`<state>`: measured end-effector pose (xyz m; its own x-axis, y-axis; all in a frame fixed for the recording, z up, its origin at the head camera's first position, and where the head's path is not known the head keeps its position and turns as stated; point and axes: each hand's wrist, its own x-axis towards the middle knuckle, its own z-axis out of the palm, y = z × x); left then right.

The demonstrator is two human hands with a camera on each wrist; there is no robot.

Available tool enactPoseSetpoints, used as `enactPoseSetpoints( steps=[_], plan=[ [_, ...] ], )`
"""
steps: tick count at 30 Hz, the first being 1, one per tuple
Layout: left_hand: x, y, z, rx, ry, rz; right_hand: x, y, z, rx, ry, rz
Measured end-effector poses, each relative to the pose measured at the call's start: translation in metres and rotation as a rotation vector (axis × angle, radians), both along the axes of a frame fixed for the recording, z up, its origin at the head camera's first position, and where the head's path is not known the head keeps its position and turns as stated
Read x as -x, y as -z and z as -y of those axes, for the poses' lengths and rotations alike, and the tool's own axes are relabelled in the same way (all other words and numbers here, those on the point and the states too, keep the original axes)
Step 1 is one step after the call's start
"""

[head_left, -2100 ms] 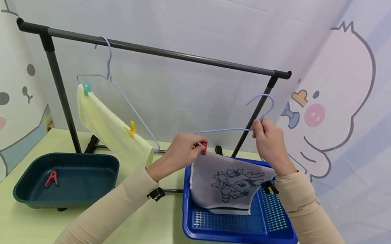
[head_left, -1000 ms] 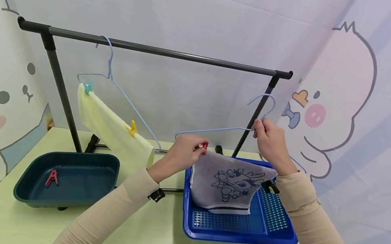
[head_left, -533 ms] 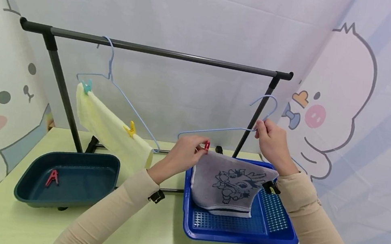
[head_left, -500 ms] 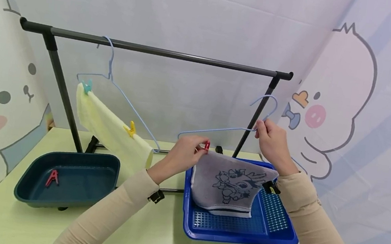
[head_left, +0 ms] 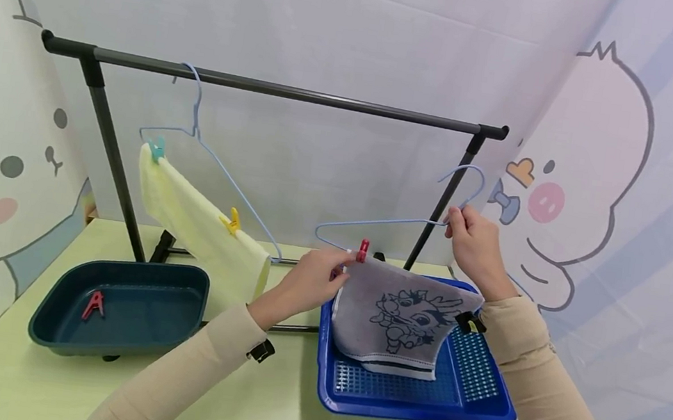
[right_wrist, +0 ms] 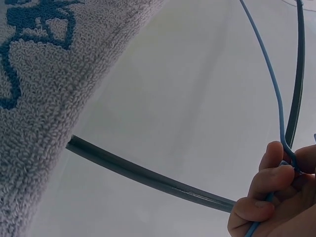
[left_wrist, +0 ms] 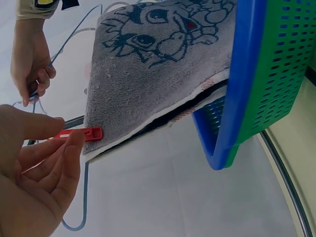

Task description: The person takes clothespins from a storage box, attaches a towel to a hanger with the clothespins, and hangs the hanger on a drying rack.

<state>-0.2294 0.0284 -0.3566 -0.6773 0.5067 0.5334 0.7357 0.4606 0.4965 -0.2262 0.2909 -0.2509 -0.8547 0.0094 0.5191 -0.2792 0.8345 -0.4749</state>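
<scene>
Right of centre in the head view, a small red plastic clothes clip (head_left: 363, 250) sits upright on the top edge of a grey terry towel with a dark-blue cartoon print (head_left: 408, 320), near the towel's upper left corner. The left hand (head_left: 307, 280) is much the nearer: its fingertips are drawn close together just left of the clip's lower part, while the clip's long axis stands nearly vertical, handles toward the top of the frame. In the left wrist view the same clip lies almost level, its gripping end pointing right onto the towel and its tail overlapped by the fingertips; whether they pinch it I cannot tell. The right hand (head_left: 478, 248), further right and higher in the head view, has its fingers curled round the neck of a light-blue wire hanger (head_left: 373, 222), below the hook. The hanger's lower bar runs into the towel's top edge, and the towel hangs over a blue plastic mesh basket (head_left: 412, 412) in the lower right. Well apart, at lower left, a pinkish-red plastic clip (head_left: 94, 305) lies in a dark-green plastic tray (head_left: 153, 317).
</scene>
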Motion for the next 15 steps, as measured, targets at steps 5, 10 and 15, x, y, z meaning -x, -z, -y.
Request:
enactPoseSetpoints(
  steps=[5,10,15],
  plan=[
    [-0.001,0.017,0.007,0.039,0.005,0.032,0.002,0.002,0.000,0.007,0.002,0.014],
    [-0.004,0.031,0.019,0.065,0.018,0.066,0.003,0.002,0.000,0.007,0.000,0.013],
    [-0.008,0.038,0.031,0.088,0.034,0.087,0.005,0.003,-0.001,-0.005,0.001,0.010]
  ],
)
